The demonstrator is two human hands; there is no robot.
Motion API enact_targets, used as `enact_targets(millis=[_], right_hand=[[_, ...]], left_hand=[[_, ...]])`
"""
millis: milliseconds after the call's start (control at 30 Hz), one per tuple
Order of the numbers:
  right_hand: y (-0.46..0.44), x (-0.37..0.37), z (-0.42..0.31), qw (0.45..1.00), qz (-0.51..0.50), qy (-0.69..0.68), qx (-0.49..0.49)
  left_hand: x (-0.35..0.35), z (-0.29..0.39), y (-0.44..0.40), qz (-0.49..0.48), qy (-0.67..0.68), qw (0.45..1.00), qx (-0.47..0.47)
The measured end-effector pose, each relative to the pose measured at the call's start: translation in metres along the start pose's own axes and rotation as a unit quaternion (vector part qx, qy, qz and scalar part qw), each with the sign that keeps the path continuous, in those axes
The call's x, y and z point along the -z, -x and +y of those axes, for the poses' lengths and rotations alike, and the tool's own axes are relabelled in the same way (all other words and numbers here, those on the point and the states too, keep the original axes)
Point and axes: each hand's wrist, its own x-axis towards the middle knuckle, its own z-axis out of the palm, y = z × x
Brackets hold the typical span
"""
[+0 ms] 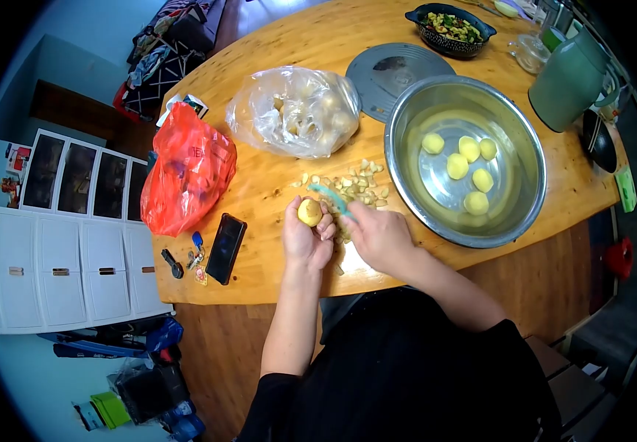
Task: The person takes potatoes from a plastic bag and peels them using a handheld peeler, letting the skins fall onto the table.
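Note:
My left hand (pixel 308 239) holds a small, partly peeled potato (pixel 309 212) near the table's front edge. In my right hand (pixel 379 237) is a teal peeler (pixel 326 193), its head just above and to the right of the potato. Peel scraps (pixel 362 184) lie scattered on the wood beyond both hands. To the right stands a large metal bowl (pixel 401 173) with several peeled yellow potatoes (pixel 457 166) in it. A clear plastic bag (pixel 296 110) with more potatoes sits behind my left hand.
A red plastic bag (pixel 188 173), a black phone (pixel 226 249) and keys (pixel 195 258) are on the left of the wooden table (pixel 267 276). Behind the bowl are a grey round board (pixel 396 74) and a dish of food (pixel 451 28). A green jug (pixel 569 81) stands right.

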Motion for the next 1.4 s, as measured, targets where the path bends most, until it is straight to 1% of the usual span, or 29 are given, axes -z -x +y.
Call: enact_targets(millis=[67,100,233,300,400,500,600,633,733,833,933,1033,1133,1167,1233,1333,1400], right_hand=[[0.007,-0.007,-0.002,0.997,0.031,0.010,0.076],[0.008,-0.009,-0.002,0.995,0.034,0.015,0.095],[0.008,-0.008,-0.006,0.994,0.021,0.019,0.102],[0.008,-0.006,-0.007,0.994,0.012,0.023,0.107],[0.003,-0.003,-0.004,0.996,-0.015,0.077,0.052],[-0.006,-0.004,0.015,0.998,0.025,0.040,0.033],[-0.013,0.005,0.019,0.996,-0.018,-0.025,-0.089],[-0.015,0.005,0.025,0.991,-0.037,-0.088,-0.095],[-0.014,0.007,0.018,0.994,-0.026,-0.017,-0.102],[-0.011,0.011,0.013,0.994,-0.019,-0.064,-0.081],[-0.009,0.005,0.014,0.999,0.014,-0.009,-0.045],[-0.004,0.006,0.003,1.000,0.013,0.012,-0.007],[0.003,-0.007,-0.002,0.999,0.007,0.028,0.026],[0.005,-0.009,-0.003,0.999,-0.008,0.023,0.027],[0.006,-0.011,-0.008,0.999,-0.006,0.018,0.033],[0.004,-0.008,-0.011,0.999,-0.019,0.021,0.024],[-0.001,-0.002,-0.010,0.998,-0.041,0.039,0.006]], left_hand=[[-0.001,-0.003,-0.002,0.004,-0.015,1.000,-0.015],[-0.002,-0.005,-0.002,0.007,-0.026,0.999,-0.029],[-0.004,-0.006,0.001,0.015,-0.098,0.992,-0.073],[-0.001,-0.004,0.001,0.015,-0.111,0.990,-0.082],[0.001,-0.005,0.004,0.006,-0.127,0.989,-0.081],[-0.001,-0.002,0.005,-0.012,-0.103,0.993,-0.059],[0.003,0.003,0.005,-0.051,-0.050,0.997,-0.034],[0.003,0.004,0.005,-0.068,-0.032,0.997,-0.025],[-0.006,0.002,0.002,-0.021,0.031,0.999,0.029],[-0.002,0.000,-0.002,-0.024,0.070,0.996,0.040],[0.002,-0.004,-0.003,-0.035,0.020,0.999,-0.016],[-0.003,-0.009,-0.006,0.000,-0.031,0.996,-0.079],[-0.002,-0.013,-0.010,-0.007,-0.031,0.994,-0.101],[-0.006,-0.016,-0.010,0.027,-0.052,0.992,-0.115],[-0.022,-0.022,-0.002,0.097,-0.093,0.981,-0.142],[-0.028,-0.028,-0.002,0.114,-0.103,0.969,-0.195],[-0.004,-0.022,-0.007,0.045,-0.117,0.977,-0.172]])
